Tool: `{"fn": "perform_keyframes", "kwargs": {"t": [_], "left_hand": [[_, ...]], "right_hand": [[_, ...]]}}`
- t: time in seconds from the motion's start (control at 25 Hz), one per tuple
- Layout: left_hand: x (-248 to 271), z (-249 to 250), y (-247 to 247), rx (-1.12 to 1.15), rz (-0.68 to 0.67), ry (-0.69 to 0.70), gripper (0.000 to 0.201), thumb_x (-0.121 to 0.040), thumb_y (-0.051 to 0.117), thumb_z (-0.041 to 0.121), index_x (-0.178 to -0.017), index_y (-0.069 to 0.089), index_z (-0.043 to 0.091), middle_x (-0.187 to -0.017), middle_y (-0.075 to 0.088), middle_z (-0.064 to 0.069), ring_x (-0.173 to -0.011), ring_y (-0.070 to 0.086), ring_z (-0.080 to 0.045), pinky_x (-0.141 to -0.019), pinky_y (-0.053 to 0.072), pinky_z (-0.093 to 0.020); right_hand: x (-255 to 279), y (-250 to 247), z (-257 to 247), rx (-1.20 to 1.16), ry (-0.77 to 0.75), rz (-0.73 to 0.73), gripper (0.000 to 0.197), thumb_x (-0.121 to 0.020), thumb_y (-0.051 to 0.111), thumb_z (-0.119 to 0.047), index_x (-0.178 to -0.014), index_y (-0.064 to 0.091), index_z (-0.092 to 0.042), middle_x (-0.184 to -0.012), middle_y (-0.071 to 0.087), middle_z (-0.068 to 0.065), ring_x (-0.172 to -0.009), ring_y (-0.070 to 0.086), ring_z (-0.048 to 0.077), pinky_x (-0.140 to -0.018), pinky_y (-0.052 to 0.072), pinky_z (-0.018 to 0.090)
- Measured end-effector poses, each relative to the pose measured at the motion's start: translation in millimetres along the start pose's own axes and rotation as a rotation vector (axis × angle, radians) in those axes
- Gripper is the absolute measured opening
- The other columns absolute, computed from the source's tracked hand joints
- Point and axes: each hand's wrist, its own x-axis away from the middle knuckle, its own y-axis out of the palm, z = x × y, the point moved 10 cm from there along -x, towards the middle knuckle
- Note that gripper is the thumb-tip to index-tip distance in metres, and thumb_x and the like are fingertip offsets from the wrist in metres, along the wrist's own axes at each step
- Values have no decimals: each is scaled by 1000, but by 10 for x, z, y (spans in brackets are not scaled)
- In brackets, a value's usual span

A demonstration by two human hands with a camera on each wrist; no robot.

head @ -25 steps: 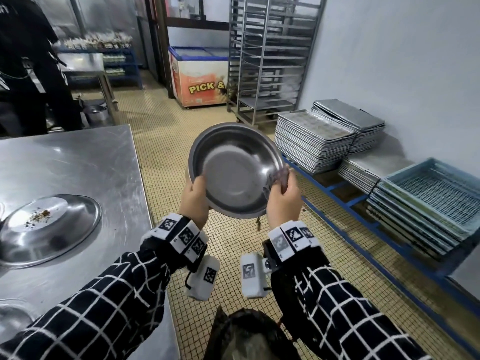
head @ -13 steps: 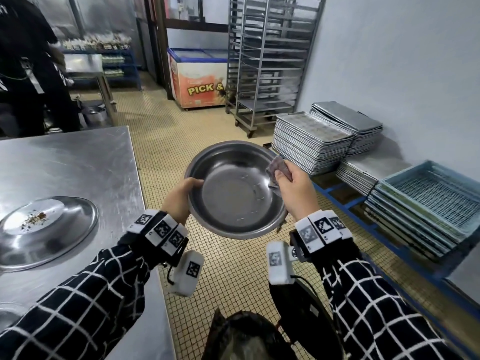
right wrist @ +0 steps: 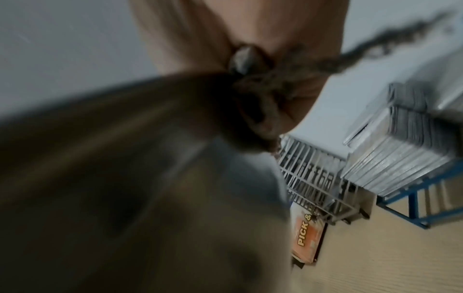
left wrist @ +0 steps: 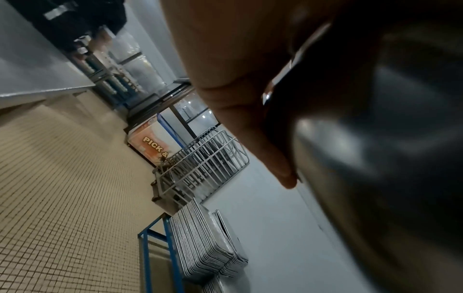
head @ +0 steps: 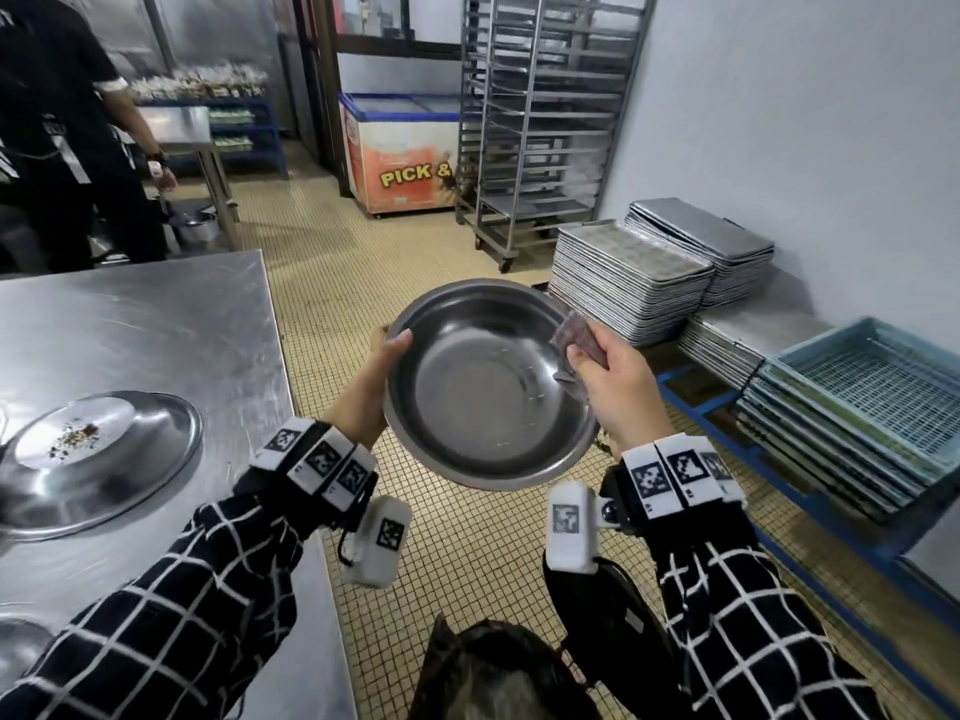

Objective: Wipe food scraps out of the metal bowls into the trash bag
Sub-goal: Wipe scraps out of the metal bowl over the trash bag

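A round metal bowl (head: pixel 483 392) is held in the air over the tiled floor, its mouth tipped toward me, a few tiny specks on its inner wall. My left hand (head: pixel 374 387) grips its left rim, thumb hooked over the edge; the left wrist view shows the hand (left wrist: pixel 240 83) against the bowl's outer wall (left wrist: pixel 371 138). My right hand (head: pixel 608 387) pinches a dark crumpled cloth (head: pixel 579 337) at the bowl's right rim. The black trash bag (head: pixel 498 672) gapes at the bottom edge, below the bowl. A second bowl (head: pixel 93 459) with scraps sits on the steel table.
The steel table (head: pixel 156 330) fills the left. Stacked baking trays (head: pixel 628 278) and blue crates (head: pixel 872 387) sit on a low blue rack along the right wall. A wheeled tray rack (head: pixel 540 116) and chest freezer (head: pixel 400 158) stand behind. A person in black (head: pixel 62 127) stands far left.
The bowl has come down from a steep tilt to a flatter, lower position. My right hand with the cloth moved up along the right rim.
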Motion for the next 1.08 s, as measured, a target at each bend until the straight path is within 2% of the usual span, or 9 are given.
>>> {"fn": "perform_keyframes", "kwargs": {"t": [0.08, 0.24, 0.32, 0.4, 0.52, 0.64, 0.8, 0.96, 1.08], "left_hand": [[-36, 49, -69, -27, 94, 20, 46, -94, 44, 40, -117, 51, 2, -78, 67, 2, -71, 65, -15, -80, 47, -42], [47, 119, 54, -28, 234, 109, 26, -98, 32, 31, -121, 43, 33, -124, 50, -15, -102, 61, -23, -84, 56, -46], [99, -70, 248, -15, 151, 3, 35, -102, 31, 34, -135, 34, 23, -129, 53, -15, -93, 66, -14, -75, 58, -26], [180, -161, 496, -157, -40, -52, 35, -98, 35, 43, -128, 38, 25, -126, 58, -6, -98, 65, -10, -80, 54, -20], [141, -39, 324, -54, -12, -16, 49, -91, 49, 44, -129, 21, 32, -117, 51, 2, -98, 67, -17, -76, 57, -34], [1, 136, 101, 41, -66, -26, 71, -82, 56, 57, -135, 36, 15, -116, 57, -14, -92, 66, -33, -69, 57, -44], [22, 299, -22, 75, 1, -109, 44, -97, 37, 47, -104, 62, 12, -73, 71, -4, -65, 68, -21, -60, 57, -30], [20, 219, -20, 187, 232, -60, 38, -97, 36, 49, -105, 59, 20, -94, 71, -4, -86, 70, -22, -76, 58, -38], [50, 17, 219, 40, 145, -112, 53, -93, 43, 53, -128, 48, 13, -109, 66, -5, -97, 68, -17, -86, 56, -38]], "right_hand": [[41, -5, -94, 26, -38, 48, 38, -97, 48, -22, -135, 49, -24, -123, 59, -4, -115, 56, 14, -96, 48, 34], [246, 132, -70, -139, -46, 196, 44, -100, 44, -19, -143, 36, -16, -127, 50, -7, -114, 49, 8, -80, 39, 10], [333, 253, -8, -226, -41, 225, 46, -98, 46, -18, -143, 33, -15, -133, 50, -1, -119, 51, 13, -83, 41, 13], [323, 239, 15, -219, -49, 234, 49, -97, 48, -17, -143, 33, -16, -136, 50, 1, -122, 51, 15, -87, 43, 15], [156, 9, 24, -166, -45, 236, 42, -96, 50, -18, -137, 42, -19, -130, 55, 1, -117, 55, 18, -95, 50, 36], [-4, -19, -101, 9, -89, 75, 27, -95, 50, -20, -122, 55, -22, -114, 63, -2, -106, 60, 16, -95, 49, 44], [29, 82, -287, 87, -165, -33, 23, -98, 47, -21, -119, 54, -20, -110, 64, -2, -103, 61, 15, -92, 51, 39], [220, 195, -221, -156, -117, 141, 26, -99, 46, -23, -123, 44, -12, -114, 60, 2, -101, 60, 14, -87, 52, 31], [282, 346, -82, -312, -32, 191, 32, -98, 46, -17, -128, 39, -11, -117, 56, 1, -97, 58, 8, -72, 51, 12]]}}
